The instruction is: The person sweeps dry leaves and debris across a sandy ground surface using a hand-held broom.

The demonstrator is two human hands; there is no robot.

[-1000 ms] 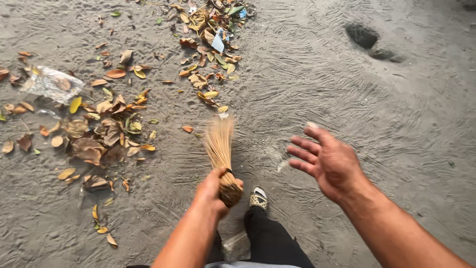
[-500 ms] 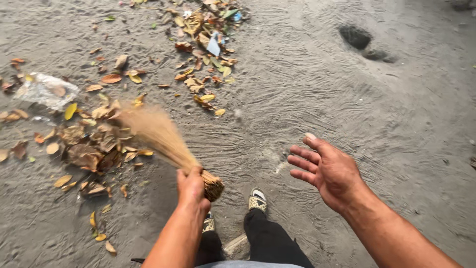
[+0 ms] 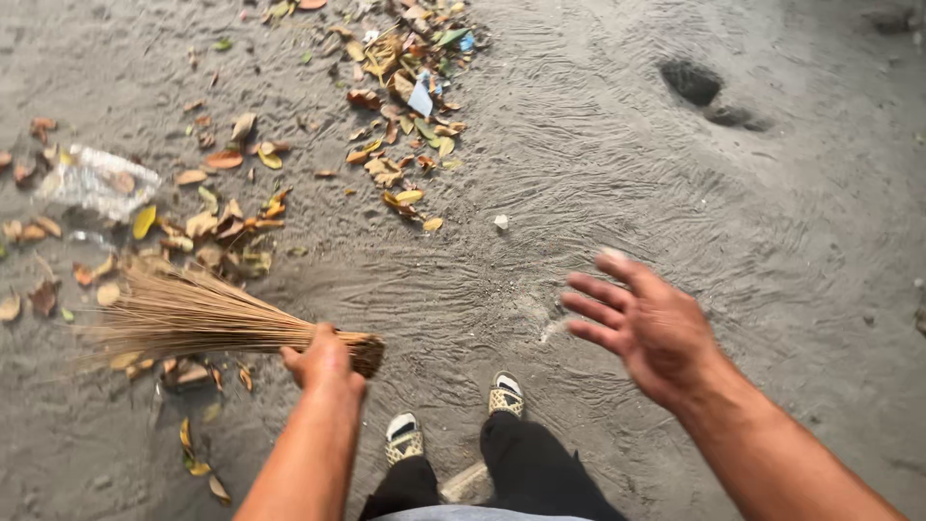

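Note:
My left hand (image 3: pixel 321 356) grips the bound end of a short stick broom (image 3: pixel 198 316). The broom lies almost level, its bristles fanned out to the left over dry leaves (image 3: pixel 217 227) on the sandy ground. My right hand (image 3: pixel 648 323) hovers empty to the right, palm down and fingers spread. Both of my feet in patterned shoes (image 3: pixel 405 436) stand below the broom's handle end.
A crumpled clear plastic bag (image 3: pixel 96 180) lies at the left among leaves. A second pile of leaves with a scrap of blue-white litter (image 3: pixel 421 96) sits at the top centre. A dark hole (image 3: pixel 692 81) marks the ground at the upper right. Sweep marks cover the grey sand (image 3: pixel 617 174).
The broom has swung from pointing ahead to pointing left, sweeping across the leaf pile. My left hand moved left with it. My left foot came into view. The right hand stayed spread.

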